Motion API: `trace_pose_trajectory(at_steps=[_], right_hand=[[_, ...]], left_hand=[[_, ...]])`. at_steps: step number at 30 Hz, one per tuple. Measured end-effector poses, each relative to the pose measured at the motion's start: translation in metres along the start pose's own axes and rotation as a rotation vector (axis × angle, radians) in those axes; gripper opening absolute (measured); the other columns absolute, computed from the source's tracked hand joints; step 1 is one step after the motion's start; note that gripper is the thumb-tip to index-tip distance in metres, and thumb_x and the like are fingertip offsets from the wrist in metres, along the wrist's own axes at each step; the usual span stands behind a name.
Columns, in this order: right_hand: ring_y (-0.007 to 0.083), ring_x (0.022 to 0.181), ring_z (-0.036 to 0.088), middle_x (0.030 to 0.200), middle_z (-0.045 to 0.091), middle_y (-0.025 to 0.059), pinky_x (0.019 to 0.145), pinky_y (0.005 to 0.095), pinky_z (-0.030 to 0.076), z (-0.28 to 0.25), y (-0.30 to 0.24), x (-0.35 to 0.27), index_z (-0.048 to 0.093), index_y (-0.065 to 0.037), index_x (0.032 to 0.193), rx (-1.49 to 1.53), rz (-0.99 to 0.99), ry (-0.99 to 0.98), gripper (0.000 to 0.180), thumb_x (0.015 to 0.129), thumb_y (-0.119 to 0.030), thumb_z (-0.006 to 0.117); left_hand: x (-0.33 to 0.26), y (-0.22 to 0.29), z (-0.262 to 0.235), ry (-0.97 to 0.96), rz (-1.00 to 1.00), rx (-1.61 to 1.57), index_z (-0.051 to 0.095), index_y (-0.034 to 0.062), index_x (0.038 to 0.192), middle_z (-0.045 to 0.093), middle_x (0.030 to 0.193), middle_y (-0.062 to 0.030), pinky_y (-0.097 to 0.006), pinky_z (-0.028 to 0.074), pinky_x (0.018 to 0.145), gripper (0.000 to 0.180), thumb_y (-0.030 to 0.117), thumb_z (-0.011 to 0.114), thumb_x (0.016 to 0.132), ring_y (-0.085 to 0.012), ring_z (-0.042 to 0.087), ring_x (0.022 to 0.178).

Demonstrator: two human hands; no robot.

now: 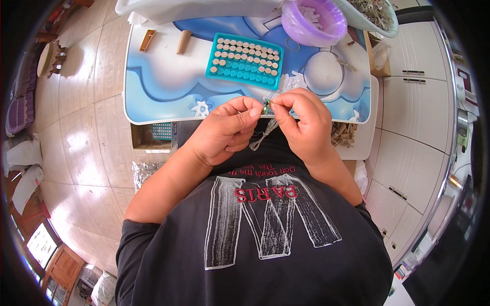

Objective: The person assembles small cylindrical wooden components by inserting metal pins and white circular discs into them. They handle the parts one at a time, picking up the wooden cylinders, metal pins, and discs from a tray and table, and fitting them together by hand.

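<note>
Over the table's near edge, my left hand (pixel 227 125) and my right hand (pixel 309 122) meet with pinched fingertips. Between them is a small green circuit board (pixel 266 106), gripped from both sides. A bundle of thin pale wires (pixel 264 135) hangs below it in front of my shirt. Just beyond my right hand lies a loose pile of small white pieces (pixel 292 81). Farther off sits a turquoise tray (pixel 240 84) with rows of round pockets. Pale round discs fill most far rows; several nearer pockets show bare turquoise.
On the blue-and-white table (pixel 163 97) lie a brown cylinder (pixel 184 42) and an open brown piece (pixel 147 40). A purple basin (pixel 306 38) holds white pieces at the far right, beside a pale tub (pixel 392 31) of wiry parts. Cabinets (pixel 408 112) line the right side.
</note>
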State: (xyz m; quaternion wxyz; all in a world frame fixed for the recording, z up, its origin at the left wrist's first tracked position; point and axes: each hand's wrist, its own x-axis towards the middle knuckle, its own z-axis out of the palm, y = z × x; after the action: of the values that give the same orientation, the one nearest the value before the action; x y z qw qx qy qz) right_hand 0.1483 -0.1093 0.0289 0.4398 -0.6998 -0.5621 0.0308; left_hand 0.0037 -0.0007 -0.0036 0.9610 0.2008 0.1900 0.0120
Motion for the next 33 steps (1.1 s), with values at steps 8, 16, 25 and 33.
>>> trace_pose_trajectory(at_steps=[8,16,25,33], right_hand=[[0.0254,0.063,0.056,0.070,0.058,0.0050,0.059,0.0367,0.041,-0.001,-0.001,0.003,0.057,-0.007,0.077,-0.154,-0.106,-0.014,0.014,0.070,-0.005,0.070],[0.0246,0.068,0.056,0.073,0.058,0.0040,0.064,0.0363,0.041,-0.003,-0.001,0.005,0.056,-0.008,0.078,-0.179,-0.184,-0.038,0.015,0.069,-0.005,0.069],[0.0250,0.072,0.055,0.079,0.058,0.0047,0.072,0.0367,0.041,-0.003,0.008,0.010,0.054,-0.008,0.079,-0.211,-0.315,0.012,0.014,0.072,-0.007,0.066],[0.0257,0.072,0.055,0.076,0.057,0.0045,0.072,0.0379,0.040,-0.018,-0.006,0.010,0.055,-0.008,0.077,-0.112,-0.179,-0.142,0.012,0.073,-0.007,0.066]], left_hand=[[-0.001,0.001,0.004,0.100,0.029,0.084,0.058,0.0096,0.097,0.051,0.068,0.0072,-0.018,0.021,0.036,0.010,0.015,0.061,0.090,0.0002,0.031,0.043],[-0.002,0.000,0.003,0.139,0.031,0.120,0.060,0.0080,0.094,0.050,0.066,0.0074,-0.019,0.020,0.037,0.010,0.017,0.061,0.090,-0.0003,0.032,0.043],[-0.004,0.006,0.009,0.145,-0.006,0.171,0.052,0.0053,0.109,0.050,0.071,0.0002,-0.019,0.025,0.038,0.029,0.030,0.045,0.096,-0.0051,0.031,0.044],[-0.010,0.017,0.011,0.337,0.108,0.094,0.046,0.0013,0.122,0.059,0.105,-0.0108,-0.024,0.038,0.054,0.052,0.045,0.030,0.098,-0.0112,0.047,0.064]])
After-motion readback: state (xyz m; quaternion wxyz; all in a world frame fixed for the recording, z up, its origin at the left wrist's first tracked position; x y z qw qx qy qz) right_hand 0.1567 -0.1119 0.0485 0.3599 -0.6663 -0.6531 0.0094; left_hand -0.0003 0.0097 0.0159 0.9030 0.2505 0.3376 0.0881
